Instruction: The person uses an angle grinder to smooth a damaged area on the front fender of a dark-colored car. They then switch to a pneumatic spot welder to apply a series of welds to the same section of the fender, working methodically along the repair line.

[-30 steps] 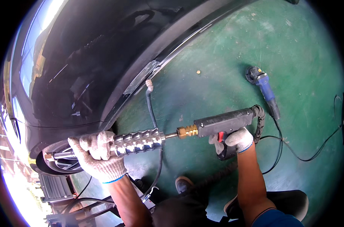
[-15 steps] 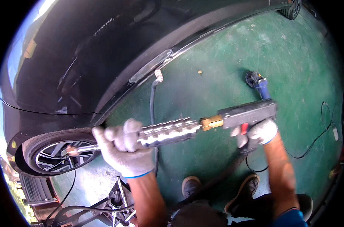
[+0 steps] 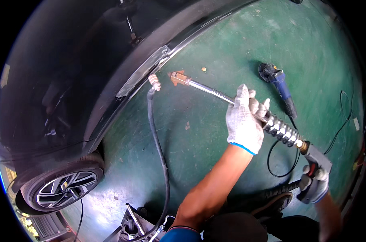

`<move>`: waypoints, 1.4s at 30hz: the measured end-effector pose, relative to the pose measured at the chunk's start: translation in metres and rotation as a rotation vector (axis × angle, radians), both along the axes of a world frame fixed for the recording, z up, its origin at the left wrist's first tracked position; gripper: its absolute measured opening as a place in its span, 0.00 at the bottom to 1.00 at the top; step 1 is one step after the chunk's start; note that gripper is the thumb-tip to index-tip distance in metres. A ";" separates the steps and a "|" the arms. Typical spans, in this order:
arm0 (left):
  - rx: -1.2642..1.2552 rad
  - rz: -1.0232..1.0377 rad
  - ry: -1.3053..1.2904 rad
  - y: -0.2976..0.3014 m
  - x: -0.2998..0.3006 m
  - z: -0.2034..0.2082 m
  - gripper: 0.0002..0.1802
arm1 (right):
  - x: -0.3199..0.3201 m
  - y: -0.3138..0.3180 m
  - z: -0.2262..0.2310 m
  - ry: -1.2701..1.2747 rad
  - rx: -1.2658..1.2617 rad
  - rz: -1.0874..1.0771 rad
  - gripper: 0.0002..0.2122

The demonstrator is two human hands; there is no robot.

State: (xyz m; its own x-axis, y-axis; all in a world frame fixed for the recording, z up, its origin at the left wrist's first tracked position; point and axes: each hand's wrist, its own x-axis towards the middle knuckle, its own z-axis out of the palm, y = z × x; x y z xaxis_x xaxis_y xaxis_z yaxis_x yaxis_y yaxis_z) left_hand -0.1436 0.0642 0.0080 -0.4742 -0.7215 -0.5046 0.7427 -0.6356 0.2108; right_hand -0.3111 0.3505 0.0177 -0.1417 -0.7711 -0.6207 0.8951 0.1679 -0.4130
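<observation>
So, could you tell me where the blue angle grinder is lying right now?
In the head view, the blue angle grinder lies on the green floor at upper right, just beyond the ribbed puller tool held by the left hand.

A green painted floor (image 3: 231, 48) carries everything here, scuffed and stained in paler patches. A blue angle grinder (image 3: 280, 85) lies on it just beyond the left hand (image 3: 244, 120), its thin black cord (image 3: 340, 121) looping across the floor above the right hand (image 3: 314, 185). A thick grey hose (image 3: 158, 149) runs over the floor, well to the left of both hands. Further left, a dark car's wheel (image 3: 62, 186) stands on the floor. A small brown scrap (image 3: 203, 69) lies beyond the left hand.
</observation>
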 end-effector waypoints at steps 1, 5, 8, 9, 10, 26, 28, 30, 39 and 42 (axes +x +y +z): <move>0.030 0.005 -0.036 -0.004 -0.002 -0.006 0.15 | 0.008 0.004 -0.012 0.020 -0.023 -0.017 0.19; 0.014 -0.033 -0.217 -0.011 0.001 -0.021 0.13 | 0.058 0.007 -0.059 0.167 -0.118 -0.173 0.21; -0.031 -0.082 -0.306 -0.018 0.019 -0.024 0.13 | 0.089 -0.002 -0.078 0.141 -0.154 -0.187 0.22; -0.042 -0.078 -0.318 -0.019 0.023 -0.024 0.13 | 0.090 0.000 -0.084 0.116 -0.140 -0.193 0.22; -0.052 -0.072 -0.330 -0.019 0.025 -0.025 0.13 | 0.091 0.000 -0.087 0.091 -0.125 -0.197 0.22; -0.129 -0.050 -0.368 -0.024 0.026 -0.029 0.11 | 0.100 -0.010 -0.095 -0.047 -0.130 -0.196 0.22; -0.125 -0.052 -0.377 -0.024 0.025 -0.029 0.11 | 0.099 -0.010 -0.097 -0.047 -0.139 -0.185 0.22; -0.129 -0.061 -0.380 -0.025 0.024 -0.029 0.11 | 0.099 -0.009 -0.098 -0.048 -0.148 -0.186 0.22; -0.140 -0.065 -0.383 -0.027 0.022 -0.032 0.11 | 0.099 -0.011 -0.098 -0.068 -0.178 -0.183 0.21; -0.137 -0.065 -0.391 -0.027 0.022 -0.031 0.11 | 0.100 -0.011 -0.098 -0.042 -0.163 -0.185 0.21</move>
State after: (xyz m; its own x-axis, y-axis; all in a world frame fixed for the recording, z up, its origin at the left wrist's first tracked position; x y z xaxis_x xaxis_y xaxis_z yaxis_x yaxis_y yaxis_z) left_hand -0.1216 0.0376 -0.0232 -0.3128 -0.7692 -0.5572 0.5490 -0.6251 0.5549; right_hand -0.2112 0.3391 -0.0804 -0.2666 -0.8248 -0.4987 0.9212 -0.0660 -0.3834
